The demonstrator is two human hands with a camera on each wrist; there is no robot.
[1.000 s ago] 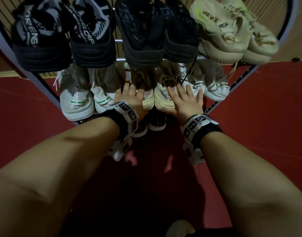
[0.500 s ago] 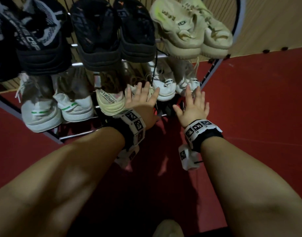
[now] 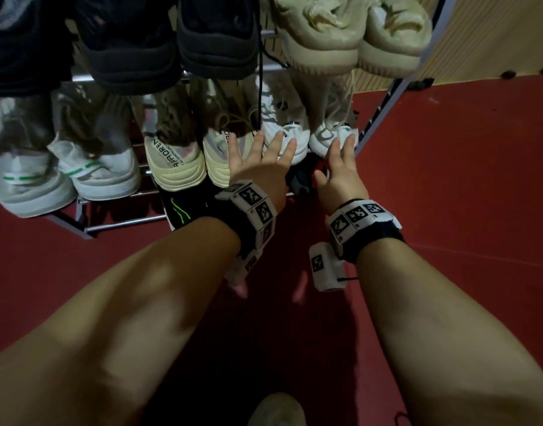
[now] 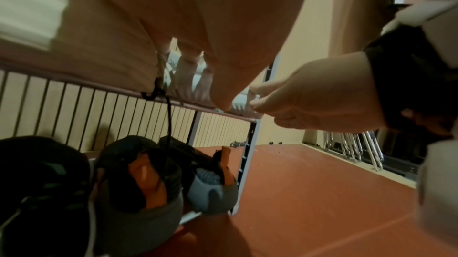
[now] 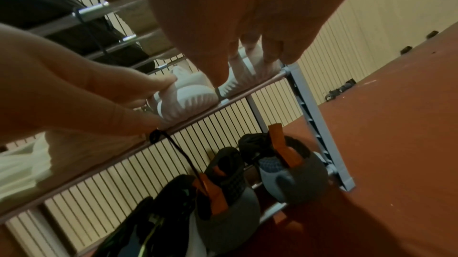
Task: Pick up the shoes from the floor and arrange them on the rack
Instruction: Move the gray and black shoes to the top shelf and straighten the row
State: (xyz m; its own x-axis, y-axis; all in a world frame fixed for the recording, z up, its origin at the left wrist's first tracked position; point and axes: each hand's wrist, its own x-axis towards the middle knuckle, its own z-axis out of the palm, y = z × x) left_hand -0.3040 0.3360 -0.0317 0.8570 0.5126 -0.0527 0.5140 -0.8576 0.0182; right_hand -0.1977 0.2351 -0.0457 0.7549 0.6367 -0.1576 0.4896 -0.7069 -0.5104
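A metal shoe rack (image 3: 384, 109) holds pairs on three shelves. At the right end of the middle shelf stands a white sneaker pair. My left hand (image 3: 261, 149) lies with spread straight fingers against the heel of the left white sneaker (image 3: 282, 133). My right hand (image 3: 341, 155) touches the heel of the right white sneaker (image 3: 328, 133) the same way. The right wrist view shows the fingers of the left hand (image 5: 138, 89) against the white sneaker (image 5: 188, 93), beside the right one (image 5: 250, 73). Neither hand holds anything.
A cream pair (image 3: 178, 167) and a white-green pair (image 3: 101, 173) share the middle shelf. Black shoes (image 3: 132, 56) and a beige pair (image 3: 325, 41) sit on top. Grey-orange shoes (image 4: 148, 192) and a black green-striped shoe (image 3: 181, 207) sit on the bottom shelf. Red floor (image 3: 464, 210) spreads right.
Both hands have slid right along the middle shelf, from the cream pair to the white pair at its right end. The head view has come closer.
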